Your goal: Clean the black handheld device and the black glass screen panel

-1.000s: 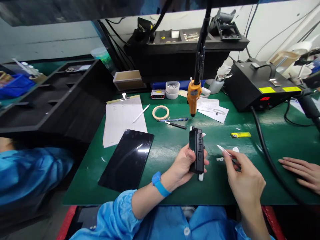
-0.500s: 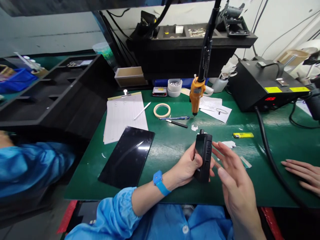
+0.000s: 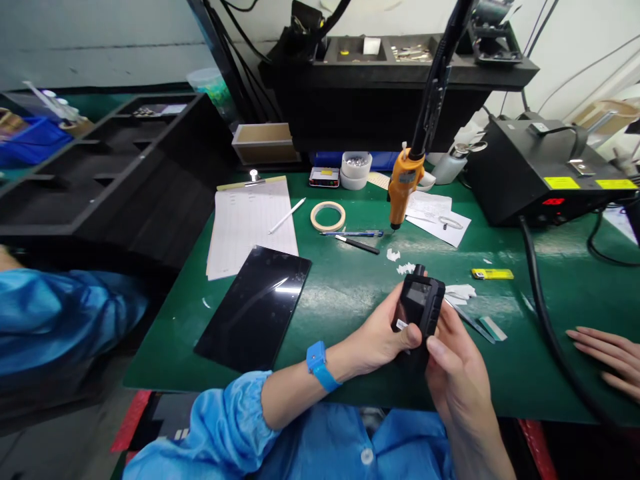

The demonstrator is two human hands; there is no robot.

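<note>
Black handheld device point(image 3: 419, 303) sits between the two hands, above the near part of the green bench point(image 3: 350, 293), tilted, its screen turned up towards the wearer and a short stub at its top end. Left hand point(image 3: 383, 340) holds it from the left and below: thumb laid over the lower front, near a small white label, the fingers mostly out of sight behind. Right hand point(image 3: 457, 363) lies against the device's right side, thumb bent at the lower corner, fingers running up along the edge (from where I stand, I cannot tell whether it pinches anything there). A blue band point(image 3: 323, 367) circles the left wrist.

Just right of the device: crumpled white paper point(image 3: 460, 293), tweezers point(image 3: 473, 323) lying slantwise, and a pale strip point(image 3: 493, 328) beside their near end. Beyond the device's top, two white scraps point(image 3: 393, 255); farther right, a yellow tool point(image 3: 493, 274).

Left of the hands, well apart, a glossy black panel point(image 3: 255, 307), its far end near the clipboard point(image 3: 250, 227). Past the scraps, an orange electric screwdriver point(image 3: 404, 187) hangs tip down. At the bench's right edge, another person's hand point(image 3: 607, 353) rests flat.
</note>
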